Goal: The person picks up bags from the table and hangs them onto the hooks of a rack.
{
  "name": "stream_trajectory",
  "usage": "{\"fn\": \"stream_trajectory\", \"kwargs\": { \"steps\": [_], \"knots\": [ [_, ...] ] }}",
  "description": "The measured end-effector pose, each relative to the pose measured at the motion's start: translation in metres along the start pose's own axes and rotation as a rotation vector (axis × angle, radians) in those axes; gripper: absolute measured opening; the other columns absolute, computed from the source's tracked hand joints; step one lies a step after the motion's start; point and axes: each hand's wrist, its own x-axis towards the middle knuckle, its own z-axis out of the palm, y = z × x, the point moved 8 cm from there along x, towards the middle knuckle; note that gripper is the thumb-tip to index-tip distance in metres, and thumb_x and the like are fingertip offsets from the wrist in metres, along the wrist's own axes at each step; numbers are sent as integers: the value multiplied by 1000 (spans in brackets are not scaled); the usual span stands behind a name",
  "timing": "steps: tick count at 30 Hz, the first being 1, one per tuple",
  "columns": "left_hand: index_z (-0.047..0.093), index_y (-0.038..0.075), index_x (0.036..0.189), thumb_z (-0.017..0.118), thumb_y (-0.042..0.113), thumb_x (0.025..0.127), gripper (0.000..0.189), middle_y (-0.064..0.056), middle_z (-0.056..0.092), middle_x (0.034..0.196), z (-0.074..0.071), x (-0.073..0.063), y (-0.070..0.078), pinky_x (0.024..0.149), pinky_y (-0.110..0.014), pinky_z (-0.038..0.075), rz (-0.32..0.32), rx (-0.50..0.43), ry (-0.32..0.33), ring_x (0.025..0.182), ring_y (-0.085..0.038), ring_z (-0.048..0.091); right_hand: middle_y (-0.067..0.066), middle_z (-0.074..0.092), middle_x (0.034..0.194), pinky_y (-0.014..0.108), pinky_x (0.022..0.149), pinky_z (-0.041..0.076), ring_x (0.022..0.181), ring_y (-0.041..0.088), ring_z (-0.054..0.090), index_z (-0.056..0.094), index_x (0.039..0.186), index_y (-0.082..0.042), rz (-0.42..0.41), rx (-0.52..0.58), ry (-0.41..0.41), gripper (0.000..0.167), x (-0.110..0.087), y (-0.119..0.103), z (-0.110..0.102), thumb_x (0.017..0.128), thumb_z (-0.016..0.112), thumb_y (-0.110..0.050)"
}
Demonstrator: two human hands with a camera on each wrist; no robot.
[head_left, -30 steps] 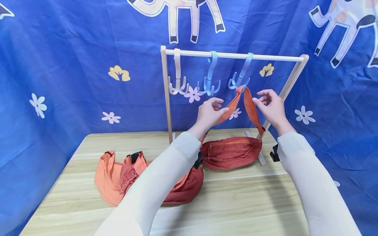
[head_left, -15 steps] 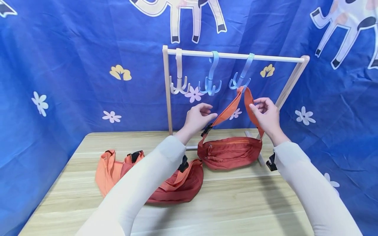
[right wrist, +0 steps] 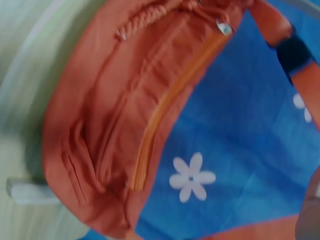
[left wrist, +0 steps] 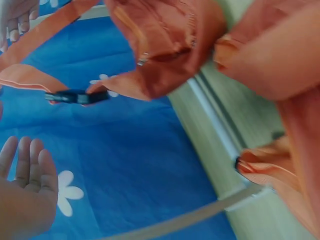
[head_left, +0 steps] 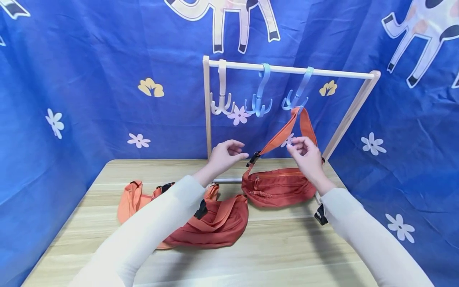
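Observation:
A red waist bag (head_left: 279, 187) hangs by its orange strap (head_left: 279, 137) from the right blue hook (head_left: 297, 93), its bottom close to the tabletop. My left hand (head_left: 226, 156) is left of that strap, fingers loosely bent, holding nothing. My right hand (head_left: 305, 155) is in front of the strap's right side, fingers relaxed and no strap visibly gripped. In the left wrist view, my left hand (left wrist: 30, 200) appears apart from the strap buckle (left wrist: 77, 96). The right wrist view shows the bag's orange zip (right wrist: 165, 102) closely.
Another red waist bag (head_left: 229, 227) and an orange bag (head_left: 125, 205) lie on the wooden table (head_left: 279, 255), partly behind my left arm. A white hook (head_left: 222, 89) and a middle blue hook (head_left: 259, 93) hang from the rack's white rail (head_left: 337, 73). A blue curtain (head_left: 97, 99) stands behind.
Both hands have come down from the strap. The left has drawn away leftward, and the right has moved down and slightly left. The bag stays hanging on the hook.

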Motion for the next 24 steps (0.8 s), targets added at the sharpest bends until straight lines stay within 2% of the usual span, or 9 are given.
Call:
{"fn": "stream_trajectory", "kwargs": {
  "steps": [4, 8, 10, 11, 15, 18, 21, 24],
  "knots": [
    [68, 5, 108, 78, 20, 81, 33, -13, 68, 96, -6, -10, -12, 76, -32, 51, -8, -7, -13, 84, -21, 64, 21, 60, 82, 17, 59, 46, 64, 15, 57, 58, 105, 12, 24, 25, -58, 23, -8, 3, 15, 89, 65, -3],
    [68, 4, 107, 78, 18, 81, 31, -13, 67, 94, -13, -20, -27, 77, -32, 50, -33, -4, -29, 83, -21, 63, 22, 60, 81, 19, 58, 47, 62, 7, 57, 57, 105, 12, 45, 66, -114, 23, -16, 5, 31, 90, 65, -3],
    [67, 3, 107, 77, 17, 81, 31, -14, 66, 95, -16, -25, -33, 77, -32, 50, -41, -3, -46, 83, -22, 62, 22, 61, 81, 19, 57, 46, 62, 7, 58, 57, 104, 11, 56, 74, -131, 21, -21, 5, 38, 89, 65, -3],
    [67, 3, 107, 77, 16, 81, 31, -14, 66, 95, -17, -28, -35, 77, -32, 50, -44, -1, -54, 83, -22, 62, 22, 61, 81, 19, 57, 46, 63, 8, 58, 57, 103, 10, 67, 81, -142, 21, -23, 6, 41, 89, 65, -3],
    [66, 1, 108, 76, 14, 82, 31, -15, 66, 96, -23, -40, -44, 76, -34, 49, -32, 4, -84, 84, -22, 61, 17, 62, 82, 20, 56, 44, 67, 29, 61, 58, 103, 5, 104, 78, -178, 19, -30, 19, 57, 89, 66, -5],
    [66, 0, 107, 76, 13, 82, 30, -13, 67, 93, -29, -47, -49, 75, -33, 49, -13, 11, -85, 82, -22, 62, 16, 62, 82, 21, 57, 44, 70, 36, 62, 58, 103, 4, 125, 65, -211, 19, -35, 22, 67, 89, 66, -4],
    [67, -1, 107, 76, 11, 81, 30, -12, 67, 91, -35, -53, -55, 74, -31, 50, -17, 16, -80, 81, -22, 63, 17, 62, 83, 22, 58, 45, 72, 36, 63, 58, 105, 4, 139, 60, -239, 20, -41, 28, 77, 89, 66, -4],
    [67, -1, 107, 77, 12, 80, 31, -11, 67, 90, -40, -58, -63, 73, -29, 50, -25, 24, -76, 80, -21, 63, 13, 63, 84, 23, 59, 47, 73, 33, 63, 58, 106, 1, 155, 75, -261, 22, -46, 47, 89, 89, 68, -9]
  ]
}}
